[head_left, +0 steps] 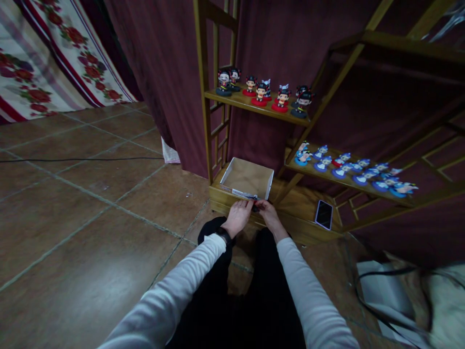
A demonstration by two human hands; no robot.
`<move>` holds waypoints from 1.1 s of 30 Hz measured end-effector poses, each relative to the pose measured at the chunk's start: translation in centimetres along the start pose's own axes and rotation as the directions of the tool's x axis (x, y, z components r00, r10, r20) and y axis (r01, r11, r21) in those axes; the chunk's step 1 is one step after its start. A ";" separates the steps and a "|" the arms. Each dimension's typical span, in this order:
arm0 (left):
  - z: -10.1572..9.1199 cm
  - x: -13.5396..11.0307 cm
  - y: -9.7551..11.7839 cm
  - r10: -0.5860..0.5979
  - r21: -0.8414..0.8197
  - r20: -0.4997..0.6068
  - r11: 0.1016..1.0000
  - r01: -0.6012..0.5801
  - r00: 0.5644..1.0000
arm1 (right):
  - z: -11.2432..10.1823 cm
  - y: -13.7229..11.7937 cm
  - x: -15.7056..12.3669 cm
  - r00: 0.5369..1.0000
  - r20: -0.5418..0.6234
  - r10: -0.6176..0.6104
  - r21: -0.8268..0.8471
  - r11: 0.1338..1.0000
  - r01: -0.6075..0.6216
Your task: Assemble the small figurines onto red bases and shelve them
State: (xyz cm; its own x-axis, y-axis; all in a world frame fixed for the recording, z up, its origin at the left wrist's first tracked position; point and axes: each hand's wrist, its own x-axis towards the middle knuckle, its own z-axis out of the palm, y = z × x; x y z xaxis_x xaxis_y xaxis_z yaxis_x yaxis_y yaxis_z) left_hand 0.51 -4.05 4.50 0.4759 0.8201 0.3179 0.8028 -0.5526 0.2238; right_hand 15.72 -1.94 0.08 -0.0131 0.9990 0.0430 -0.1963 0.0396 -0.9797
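Seven dark-haired figurines (261, 92) on the upper shelf (240, 101), one cardboard box (247, 178), one phone (323, 214).

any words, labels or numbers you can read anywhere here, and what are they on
None can be read.
Cardboard box: the strip on its near edge, by the left hand and right hand, is too blurred to tell.
Phone: screen dark, no text.
Figurines: no legible marks.

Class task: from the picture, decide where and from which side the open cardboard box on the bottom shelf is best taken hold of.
Probably by the two short side walls of the cardboard box, one hand each, coming from the front. It sits open and looks empty, the shelf post stands at its left, and both hands, left hand and right hand, are already at its near rim.
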 end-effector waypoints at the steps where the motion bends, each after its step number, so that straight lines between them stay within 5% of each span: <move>1: 0.0 0.0 0.0 -0.007 -0.012 0.001 1.000 0.007 1.000 | 0.0 -0.1 0.0 1.000 0.001 0.004 0.001 1.000 -0.004; 8: 0.6 0.2 -0.5 -0.126 -0.212 0.015 0.969 0.126 0.992 | 0.2 -0.2 -0.1 0.999 -0.018 0.044 0.011 0.999 -0.043; 15: 1.8 1.0 -1.7 -0.252 -0.521 0.045 0.820 0.238 0.967 | 0.2 -0.4 -0.2 0.991 0.007 0.131 0.087 0.988 -0.131; 29: 4.0 2.2 -3.4 -0.309 -0.910 0.330 0.148 0.387 0.892 | 0.8 -1.4 -0.6 0.978 0.061 0.200 0.238 0.949 -0.209; 33: 3.3 2.2 -3.3 -0.284 -0.918 0.359 0.061 0.391 0.889 | 1.1 -1.7 -0.7 0.981 0.062 0.185 0.271 0.943 -0.195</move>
State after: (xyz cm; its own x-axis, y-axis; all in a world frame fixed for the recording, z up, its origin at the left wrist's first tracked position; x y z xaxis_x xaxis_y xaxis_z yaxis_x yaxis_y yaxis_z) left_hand 0.07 0.09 1.43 0.3239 0.9394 -0.1120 -0.0951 0.1501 0.9841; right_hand 15.00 -2.68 1.94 -0.1102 0.9858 -0.1266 -0.4484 -0.1630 -0.8789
